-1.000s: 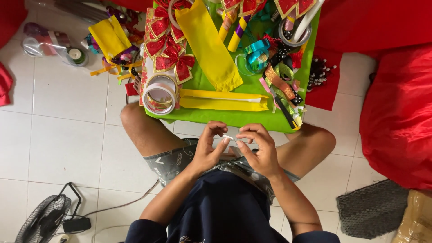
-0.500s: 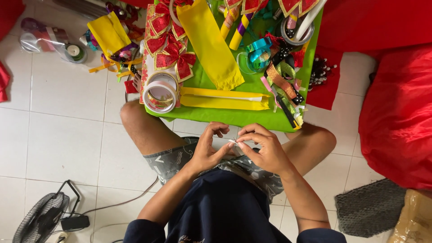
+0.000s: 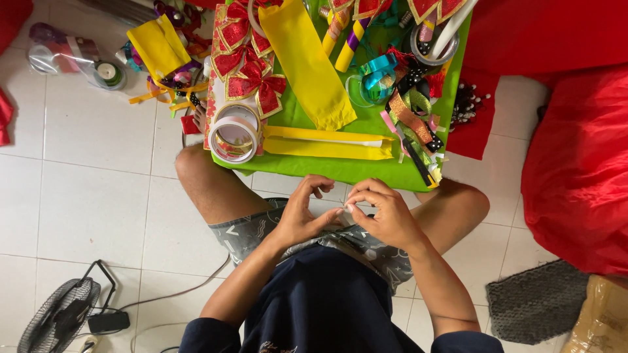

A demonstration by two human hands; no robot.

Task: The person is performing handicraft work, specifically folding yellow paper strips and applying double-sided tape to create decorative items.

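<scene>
Far left, near edge: one black floor fan [image 3: 57, 319] with its cord trailing right across the white tiles. Far left, far edge: one clear plastic bag [image 3: 62, 55] holding at least one roll with a green rim [image 3: 108, 73]; the rest of its contents are too blurred to tell.

Next right, on the floor: one folded yellow sheet [image 3: 159, 47] among loose ribbon scraps.

Centre: one green board [image 3: 340, 171] resting across the person's knees. On it, left to right: three red bows with gold edging [image 3: 252, 82] in a column, counted as far as the frame allows; one stack of tape rolls [image 3: 232, 137], count within the stack uncertain; two yellow pieces, one wide strip [image 3: 307, 62] running far to near and one long folded strip [image 3: 327, 144] lying left to right; one teal ribbon loop [image 3: 374, 72]; one pile of mixed patterned ribbons [image 3: 412, 117], not countable.

Near the board's near edge, above the lap: left hand [image 3: 302, 214] and right hand [image 3: 386, 216] meet fingertip to fingertip. Both pinch one small white scrap [image 3: 343, 208] between thumb and forefinger; its kind cannot be told.

Right: one red cloth mass [image 3: 579, 163]. Near right corner: one grey mat [image 3: 540, 302], one brown bag [image 3: 605, 320].
</scene>
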